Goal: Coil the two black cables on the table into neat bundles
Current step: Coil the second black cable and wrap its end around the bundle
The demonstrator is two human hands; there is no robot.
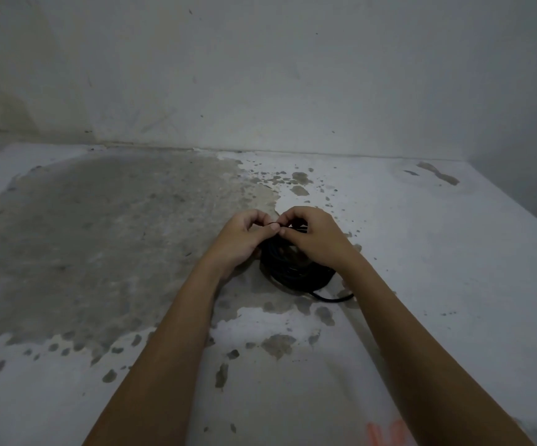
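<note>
A black cable (296,272) lies wound in a round bundle on the tabletop (428,252), its tail trailing near-right. The left hand (247,240) and right hand (316,237) both pinch a thin black strand (274,224) (cable or tie, unclear) just above it.

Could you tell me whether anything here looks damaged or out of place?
The table's white coating is worn off in a large grey patch at left, with flecks nearby. One cable tail strays from the black coil's near side.
</note>
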